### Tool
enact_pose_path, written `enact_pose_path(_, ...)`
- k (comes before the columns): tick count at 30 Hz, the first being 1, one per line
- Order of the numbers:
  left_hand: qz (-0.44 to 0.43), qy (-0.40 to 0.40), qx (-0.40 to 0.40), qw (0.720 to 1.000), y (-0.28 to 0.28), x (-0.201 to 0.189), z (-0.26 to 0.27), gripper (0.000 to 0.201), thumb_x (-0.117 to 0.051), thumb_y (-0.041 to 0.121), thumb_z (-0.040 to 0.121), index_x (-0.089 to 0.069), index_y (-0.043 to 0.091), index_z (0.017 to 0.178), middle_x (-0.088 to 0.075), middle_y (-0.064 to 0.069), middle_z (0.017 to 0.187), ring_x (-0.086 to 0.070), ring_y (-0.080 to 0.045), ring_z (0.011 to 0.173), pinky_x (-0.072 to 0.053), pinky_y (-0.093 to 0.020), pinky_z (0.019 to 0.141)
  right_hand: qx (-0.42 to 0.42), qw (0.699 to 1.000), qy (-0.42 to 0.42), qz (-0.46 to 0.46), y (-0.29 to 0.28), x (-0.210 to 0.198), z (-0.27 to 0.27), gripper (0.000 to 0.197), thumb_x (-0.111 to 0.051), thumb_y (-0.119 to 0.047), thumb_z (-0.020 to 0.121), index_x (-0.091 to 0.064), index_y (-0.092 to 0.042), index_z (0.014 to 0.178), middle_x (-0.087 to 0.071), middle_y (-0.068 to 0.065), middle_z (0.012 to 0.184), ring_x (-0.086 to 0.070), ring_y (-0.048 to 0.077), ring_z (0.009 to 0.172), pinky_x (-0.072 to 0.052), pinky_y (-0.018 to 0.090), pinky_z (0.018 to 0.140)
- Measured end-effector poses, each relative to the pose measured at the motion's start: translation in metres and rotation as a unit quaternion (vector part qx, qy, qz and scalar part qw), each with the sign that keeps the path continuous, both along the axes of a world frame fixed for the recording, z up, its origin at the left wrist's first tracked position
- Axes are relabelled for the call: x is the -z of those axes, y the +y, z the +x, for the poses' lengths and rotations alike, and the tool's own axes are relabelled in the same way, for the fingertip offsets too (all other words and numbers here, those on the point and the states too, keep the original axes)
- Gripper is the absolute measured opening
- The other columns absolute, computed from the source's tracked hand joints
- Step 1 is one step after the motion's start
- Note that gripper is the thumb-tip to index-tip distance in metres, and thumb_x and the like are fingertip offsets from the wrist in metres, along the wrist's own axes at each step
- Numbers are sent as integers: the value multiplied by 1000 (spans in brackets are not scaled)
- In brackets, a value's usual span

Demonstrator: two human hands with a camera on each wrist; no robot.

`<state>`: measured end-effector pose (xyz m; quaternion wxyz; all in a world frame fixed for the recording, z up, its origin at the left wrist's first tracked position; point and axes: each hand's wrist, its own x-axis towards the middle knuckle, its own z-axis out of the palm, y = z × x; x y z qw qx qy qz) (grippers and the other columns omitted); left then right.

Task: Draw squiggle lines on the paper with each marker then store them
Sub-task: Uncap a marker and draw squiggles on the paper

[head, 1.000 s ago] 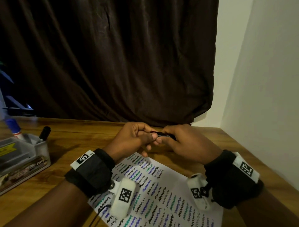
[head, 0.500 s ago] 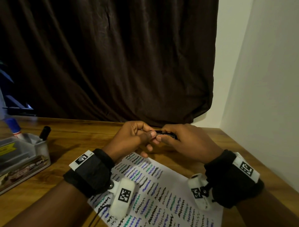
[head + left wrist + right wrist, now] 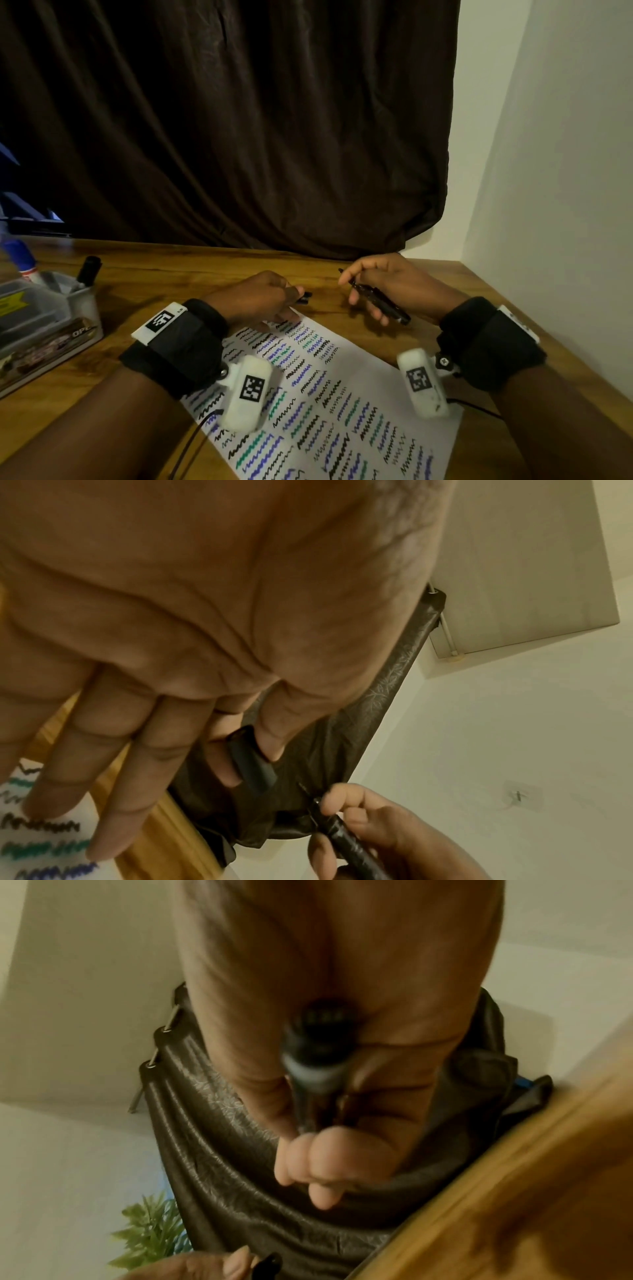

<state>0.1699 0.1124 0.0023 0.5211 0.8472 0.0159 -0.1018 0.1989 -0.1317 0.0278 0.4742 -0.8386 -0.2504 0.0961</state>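
My right hand point(image 3: 373, 291) grips an uncapped black marker point(image 3: 380, 301), its tip pointing up and to the left above the table. In the right wrist view the marker point(image 3: 316, 1069) runs along the palm between thumb and fingers. My left hand point(image 3: 270, 298) pinches the black cap point(image 3: 304, 297) between thumb and forefinger; the left wrist view shows the cap point(image 3: 250, 761) there, with the other fingers stretched over the paper point(image 3: 41, 831). The white paper point(image 3: 342, 404), covered with black, blue and green squiggles, lies on the table below both hands.
A clear plastic box point(image 3: 44, 318) holding a black marker point(image 3: 87, 272) and a blue-capped marker point(image 3: 20, 260) stands at the left of the wooden table point(image 3: 154, 274). A dark curtain point(image 3: 239, 137) hangs behind, and a white wall point(image 3: 548, 205) borders the right side.
The hands held the marker together in front; now they have pulled apart. The cap stays in my left hand, and the bare marker has moved right in my right hand.
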Motion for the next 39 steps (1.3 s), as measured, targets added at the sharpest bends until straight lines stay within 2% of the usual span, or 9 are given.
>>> enact_pose_path(3,5,4,-2,1000,1,-1,1,33,-53,42,102,-65,14,112,-80,-2,99,-70,-21,107,-49,-50,104,2,998,31,46,0,1,2,30,-39,-9,107,-68,-12,116,-77,14,91,-67,18,58,-54,26,51)
enact_pose_path(7,2,6,-17,1000,5,2,5,36,-55,44,100,-61,13,118,-80,-3,100,-70,-20,109,-46,-52,107,-5,999,-9,50,0,8,5,27,-72,-6,92,-63,-12,117,-81,14,95,-74,34,85,-58,39,79)
enact_pose_path(9,-3,5,-22,1000,5,2,5,39,-56,44,100,-58,12,123,-79,-4,102,-70,-19,108,-46,-52,107,0,998,0,63,4,11,7,24,-71,-14,93,-61,-14,115,-80,15,94,-75,38,93,-57,44,87)
enact_pose_path(13,-7,2,-21,1000,3,0,3,35,-54,40,102,-62,8,114,-78,-10,106,-69,-21,108,-47,-50,107,-8,999,19,38,12,13,4,24,-52,-34,104,-66,-15,106,-78,12,78,-75,31,84,-54,36,78)
enact_pose_path(16,-17,5,-19,1000,3,-1,2,32,-54,38,102,-63,8,107,-77,-13,107,-69,-22,110,-46,-51,107,-54,998,30,22,11,16,2,31,-56,-36,101,-75,-12,98,-71,9,68,-70,22,71,-52,28,66)
enact_pose_path(18,-14,8,-20,1000,4,-1,3,32,-55,39,101,-62,9,108,-77,-11,106,-68,-22,111,-46,-51,108,-63,998,30,-1,11,18,0,26,-60,-31,100,-76,-11,98,-69,5,67,-68,13,66,-53,30,71)
enact_pose_path(22,-8,11,-16,1000,6,2,5,35,-55,41,101,-62,9,113,-77,-9,110,-67,-22,114,-45,-53,108,-106,994,22,-32,9,20,1,17,-62,-11,99,-75,0,104,-79,9,84,-76,25,89,-57,40,99)
enact_pose_path(24,-9,8,-14,1000,5,2,5,34,-55,40,101,-63,8,111,-76,-9,112,-67,-22,114,-46,-53,108,-121,991,22,-51,7,20,0,17,-63,-7,97,-73,4,106,-80,9,88,-76,31,96,-58,40,98)
enact_pose_path(39,0,16,-20,1000,-1,-4,-4,34,-50,37,104,-63,8,116,-75,-12,110,-65,-25,116,-43,-51,111,-141,985,12,-102,6,19,-4,15,-70,-7,94,-76,0,105,-80,10,100,-77,19,94,-59,24,86)
